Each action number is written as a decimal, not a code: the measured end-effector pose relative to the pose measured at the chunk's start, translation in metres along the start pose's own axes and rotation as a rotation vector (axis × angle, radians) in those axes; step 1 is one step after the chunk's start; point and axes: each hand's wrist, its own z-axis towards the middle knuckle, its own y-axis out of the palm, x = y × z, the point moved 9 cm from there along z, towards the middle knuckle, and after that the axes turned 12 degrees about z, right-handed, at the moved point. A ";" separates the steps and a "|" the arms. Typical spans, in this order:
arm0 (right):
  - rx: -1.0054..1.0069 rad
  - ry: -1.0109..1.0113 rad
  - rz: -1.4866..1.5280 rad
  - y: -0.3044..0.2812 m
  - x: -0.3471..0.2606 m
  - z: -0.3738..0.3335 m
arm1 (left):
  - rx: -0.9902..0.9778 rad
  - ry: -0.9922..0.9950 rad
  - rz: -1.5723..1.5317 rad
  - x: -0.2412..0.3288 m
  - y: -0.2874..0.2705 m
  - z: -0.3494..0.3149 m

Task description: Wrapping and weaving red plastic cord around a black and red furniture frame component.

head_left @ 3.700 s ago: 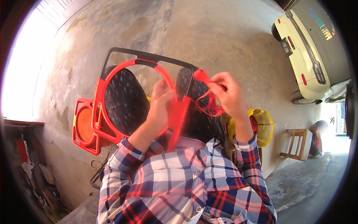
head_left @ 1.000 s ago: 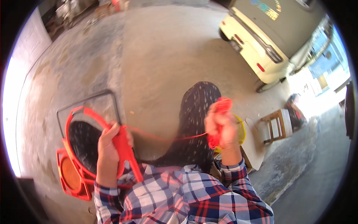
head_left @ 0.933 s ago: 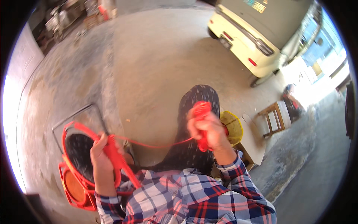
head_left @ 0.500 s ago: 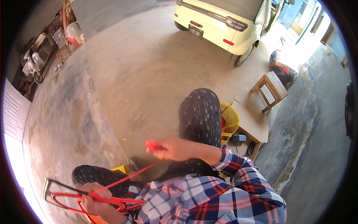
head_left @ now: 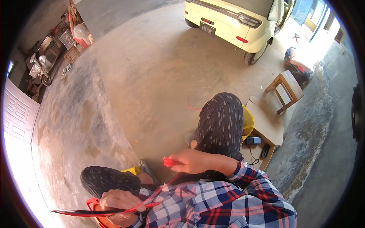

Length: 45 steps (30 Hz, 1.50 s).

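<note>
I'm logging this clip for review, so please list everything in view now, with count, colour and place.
Frame: 1, red and black, edge-on in the left hand
Cord: 1 bunch, red, in the right hand, a strand trailing toward the frame
Basket: 1, yellow, beside the right knee
Box: 1, tan, right of the basket
Stool: 1, brown wood, beyond the box
Vehicle: 1, pale yellow and grey, top
Two-wheeler: 1, colour unclear, upper left
Door: 1, whitish, left edge
Shirt: 1, plaid, bottom
Trouser legs: 2, dark speckled, centre and lower left
Left hand: 1, bare, lower left
Right hand: 1, bare, centre
</note>
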 end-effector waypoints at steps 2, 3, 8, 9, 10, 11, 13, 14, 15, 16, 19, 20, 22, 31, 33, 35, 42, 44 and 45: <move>0.020 0.027 -0.100 0.001 -0.001 0.000 | -0.049 0.026 0.034 0.005 0.001 0.002; 0.019 0.027 -0.099 0.002 0.000 -0.001 | -0.130 0.064 0.090 0.010 0.008 0.003; -0.007 0.005 -0.115 0.003 -0.001 -0.003 | -0.106 0.170 0.116 0.026 0.033 0.009; -0.015 0.004 -0.111 0.003 -0.001 -0.001 | -0.100 0.166 0.121 0.026 0.028 0.013; -0.013 0.007 -0.122 0.003 -0.001 -0.001 | -0.207 0.122 0.138 0.022 0.030 0.015; -0.011 0.009 -0.133 0.003 -0.001 0.000 | -0.314 0.077 0.155 0.017 0.035 0.012; -0.012 0.018 -0.145 0.004 0.001 0.000 | -0.223 0.037 0.105 0.009 0.029 0.011; -0.003 0.028 -0.163 0.002 0.003 0.000 | -0.241 0.057 0.097 0.005 0.026 0.012; 0.002 0.034 -0.160 0.001 0.004 -0.001 | -0.261 0.077 0.088 0.002 0.023 0.014; 0.000 0.035 -0.163 0.001 0.004 0.000 | -0.276 0.091 0.087 0.002 0.023 0.013; 0.012 0.039 -0.196 0.001 0.001 -0.003 | -0.292 0.126 0.076 -0.002 0.023 0.015; 0.024 0.039 -0.228 0.001 -0.002 -0.005 | -0.297 0.128 0.072 0.001 0.027 0.015; 0.005 0.045 -0.233 0.008 -0.004 -0.009 | -0.207 -0.001 -0.052 -0.004 0.026 0.017; 0.015 0.143 -0.229 0.008 0.015 -0.020 | -0.151 -0.016 -0.086 -0.021 0.032 0.023; 0.029 0.145 -0.225 0.004 0.015 -0.019 | -0.058 0.014 -0.082 -0.017 0.030 0.029; 0.037 0.154 -0.221 0.001 0.014 -0.021 | -0.052 0.028 -0.060 -0.014 0.034 0.032; 0.043 0.067 -0.238 -0.002 0.019 -0.015 | -0.209 -0.001 -0.029 -0.029 0.026 0.032; 0.062 0.042 -0.247 -0.001 0.017 -0.013 | -0.201 0.009 -0.034 -0.030 0.024 0.033; 0.058 0.041 -0.242 0.000 0.016 -0.011 | -0.197 0.013 -0.039 -0.031 0.024 0.034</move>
